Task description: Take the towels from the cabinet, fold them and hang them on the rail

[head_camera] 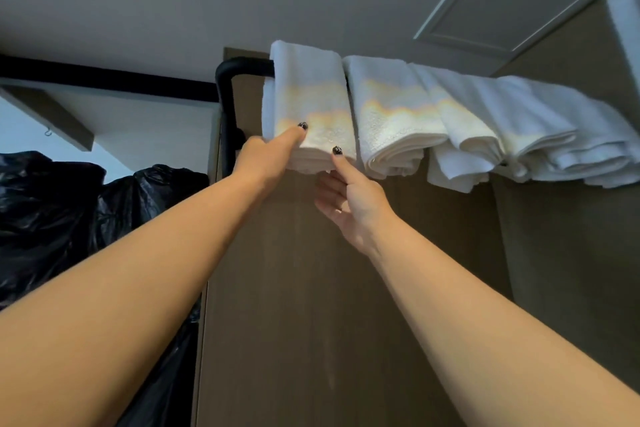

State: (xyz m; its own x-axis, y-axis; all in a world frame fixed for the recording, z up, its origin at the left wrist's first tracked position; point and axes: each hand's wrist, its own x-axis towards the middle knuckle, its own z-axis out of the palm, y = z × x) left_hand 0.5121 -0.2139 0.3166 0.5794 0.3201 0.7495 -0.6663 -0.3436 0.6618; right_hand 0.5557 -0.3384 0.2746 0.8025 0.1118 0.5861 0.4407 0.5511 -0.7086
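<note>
We are at the hanging step: the folded white terry towel [310,104] lies over the black metal rail [239,68], at its left end, beside the other white towels [467,121] already hung there. Our left hand [263,156] pinches its lower left corner; our right hand [349,194] pinches the lower edge (thumb in front, fingers under). Next, we judge, the edges need levelling, then letting go.

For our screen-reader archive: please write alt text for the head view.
Both hands, left hand and right hand, pinch the leftmost folded white towel hanging on a black metal rail; more folded white towels hang to its right.
</note>
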